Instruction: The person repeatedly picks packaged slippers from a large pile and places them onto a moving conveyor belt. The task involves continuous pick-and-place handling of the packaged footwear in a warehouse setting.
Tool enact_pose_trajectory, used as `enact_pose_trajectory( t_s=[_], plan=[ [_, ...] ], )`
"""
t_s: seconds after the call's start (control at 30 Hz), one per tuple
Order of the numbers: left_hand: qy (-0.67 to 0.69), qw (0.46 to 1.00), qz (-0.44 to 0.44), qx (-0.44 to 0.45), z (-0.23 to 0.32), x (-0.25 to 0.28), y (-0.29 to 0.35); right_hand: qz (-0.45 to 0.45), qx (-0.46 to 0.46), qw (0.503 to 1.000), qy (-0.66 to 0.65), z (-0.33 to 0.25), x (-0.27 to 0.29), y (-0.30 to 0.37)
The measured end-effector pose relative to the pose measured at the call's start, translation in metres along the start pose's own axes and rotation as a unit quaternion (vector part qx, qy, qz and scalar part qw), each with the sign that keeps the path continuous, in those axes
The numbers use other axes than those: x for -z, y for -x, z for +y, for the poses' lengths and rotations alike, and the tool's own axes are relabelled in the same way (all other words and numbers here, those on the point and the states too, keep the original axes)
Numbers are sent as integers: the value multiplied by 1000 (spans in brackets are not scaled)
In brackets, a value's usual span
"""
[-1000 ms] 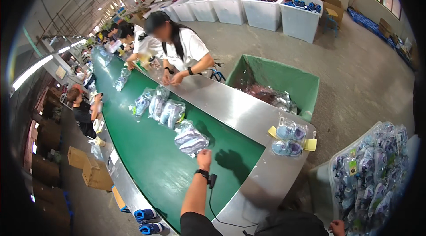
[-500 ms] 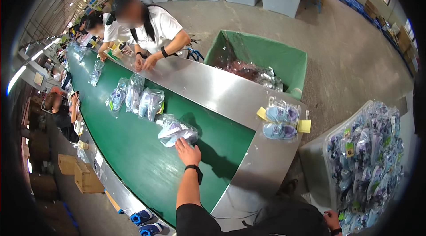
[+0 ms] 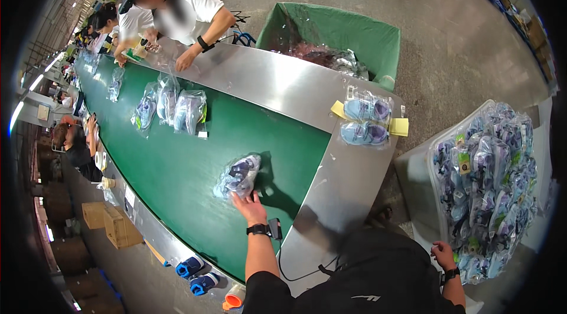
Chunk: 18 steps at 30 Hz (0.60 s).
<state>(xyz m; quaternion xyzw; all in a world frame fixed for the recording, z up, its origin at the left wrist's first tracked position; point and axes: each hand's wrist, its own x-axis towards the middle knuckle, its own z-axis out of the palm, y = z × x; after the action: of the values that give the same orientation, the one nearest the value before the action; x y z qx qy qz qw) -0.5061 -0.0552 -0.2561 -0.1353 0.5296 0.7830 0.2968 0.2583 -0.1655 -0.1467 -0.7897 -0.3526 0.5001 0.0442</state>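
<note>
On the green conveyor belt, my left hand grips the near edge of a clear plastic bag of pale blue and purple shoes. The bag stands tilted on the belt, and its plastic partly covers my fingertips. My right hand hangs low at my side with fingers curled. I see nothing in it. Beside it is a pale bin heaped with bagged shoes. Another pair of light blue shoes in clear plastic, with yellow paper pieces, lies on the metal table end.
Several bagged shoes lie farther along the belt. A co-worker in white leans over the metal ledge. Behind it stands a green bin with plastic scraps. Dark blue shoes and an orange-rimmed cup-like item sit at the near left edge.
The bagged shoes by my left hand have turned more upright and come nearer to me, apart from the other bags. My right hand has come further into view. The view has tilted down.
</note>
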Motion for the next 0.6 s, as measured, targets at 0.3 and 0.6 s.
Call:
enact_pose_trajectory(
  t_s=[0.3,0.6],
  plan=[
    [-33,988,50,145,9,2,-45,-23,27,999,-1,-5,-8,-4],
    [40,981,-79,175,3,-48,30,-11,37,999,-23,13,-3,-16]
  ],
)
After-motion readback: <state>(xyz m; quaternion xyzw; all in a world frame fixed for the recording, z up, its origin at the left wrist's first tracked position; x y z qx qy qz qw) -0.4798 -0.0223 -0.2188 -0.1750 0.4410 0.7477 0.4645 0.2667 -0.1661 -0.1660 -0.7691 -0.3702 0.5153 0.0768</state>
